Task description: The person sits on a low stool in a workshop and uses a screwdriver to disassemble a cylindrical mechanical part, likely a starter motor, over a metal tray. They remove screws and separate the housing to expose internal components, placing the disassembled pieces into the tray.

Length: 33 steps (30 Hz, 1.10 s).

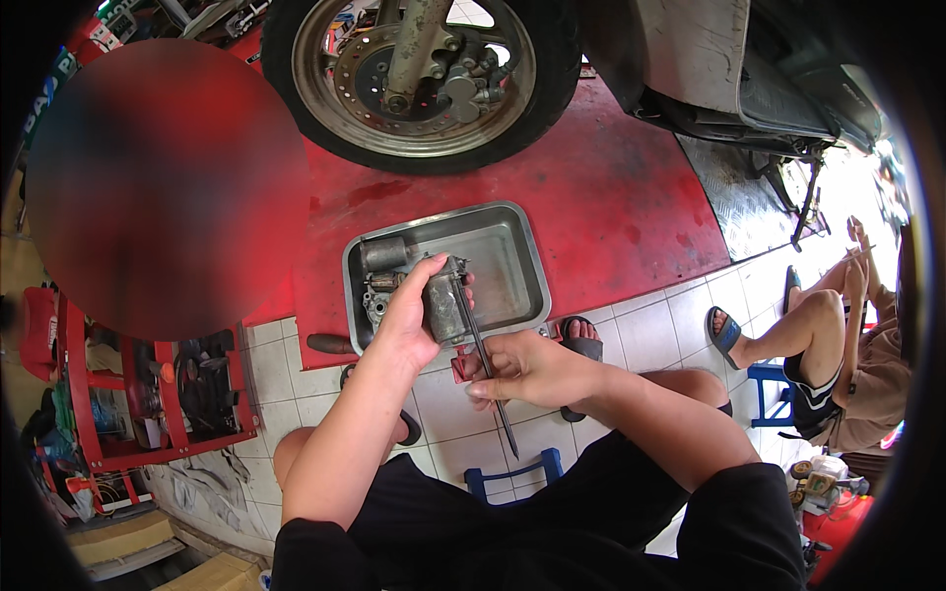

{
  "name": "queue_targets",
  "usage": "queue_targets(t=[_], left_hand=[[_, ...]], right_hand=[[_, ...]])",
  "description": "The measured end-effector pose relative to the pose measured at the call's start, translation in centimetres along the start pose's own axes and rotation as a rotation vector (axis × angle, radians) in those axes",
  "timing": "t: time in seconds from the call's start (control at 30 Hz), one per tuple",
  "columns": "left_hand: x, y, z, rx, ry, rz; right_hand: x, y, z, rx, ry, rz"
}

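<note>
My left hand [409,310] is wrapped round a grey metal cylinder [446,307], which looks like a small motor body, above the near rim of a steel tray [537,266]. In my right hand [532,369] a long, thin, dark metal rod [506,426] is gripped between thumb and fingers. One end of the rod lies along the cylinder's right side; its pointed end hangs toward my lap. Inside the tray's left part are a grey cylindrical housing [384,253] and other metal parts [374,303], partly hidden by my left hand.
The tray sits on a red platform [611,197], below a motorcycle's front wheel [424,148]. A dark-handled tool [330,343] lies at the platform's front edge. To the left stands a red tool rack [163,394]. Another person [838,345] sits at right. A blue stool [512,477] is under me.
</note>
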State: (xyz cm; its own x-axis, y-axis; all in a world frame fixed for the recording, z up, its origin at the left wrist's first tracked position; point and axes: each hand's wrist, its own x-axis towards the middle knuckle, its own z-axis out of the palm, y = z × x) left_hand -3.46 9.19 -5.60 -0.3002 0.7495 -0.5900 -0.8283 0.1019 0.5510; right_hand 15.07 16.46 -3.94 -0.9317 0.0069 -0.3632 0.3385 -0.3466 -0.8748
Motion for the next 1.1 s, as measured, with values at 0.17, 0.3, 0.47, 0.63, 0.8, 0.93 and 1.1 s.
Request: queue_targets(t=[0.17,0.3,0.47,0.63,0.8,0.93,1.1], left_hand=[[-0.2,0.4,-0.3,-0.014,0.017,-0.003],[0.4,0.7,-0.3,-0.038,-0.038,-0.047],[1.1,0.2,-0.5,-0.017,0.017,-0.064],[1.6,-0.1,-1.9,-0.009,0.074,0.007],[0.3,-0.7,0.6,0.051,0.123,0.03],[0.6,-0.6,0.7,0.012,0.127,0.04],[0.8,0.3,-0.6,-0.039,0.067,0.009]], right_hand=[[-0.8,-2.7,0.6,0.108,-0.02,0.125],[-0.3,-2.2,-0.7,-0.082,-0.008,0.11],[0.0,-0.2,-1.3,-0.296,0.074,-0.022],[0.7,0.2,-0.6,0.189,-0.093,0.042],[0.1,0.2,-0.6,0.165,-0.031,0.031],[0.8,0.8,-0.7,0.072,0.02,-0.021],[1.7,0.9,-0.7,0.02,0.014,0.073]])
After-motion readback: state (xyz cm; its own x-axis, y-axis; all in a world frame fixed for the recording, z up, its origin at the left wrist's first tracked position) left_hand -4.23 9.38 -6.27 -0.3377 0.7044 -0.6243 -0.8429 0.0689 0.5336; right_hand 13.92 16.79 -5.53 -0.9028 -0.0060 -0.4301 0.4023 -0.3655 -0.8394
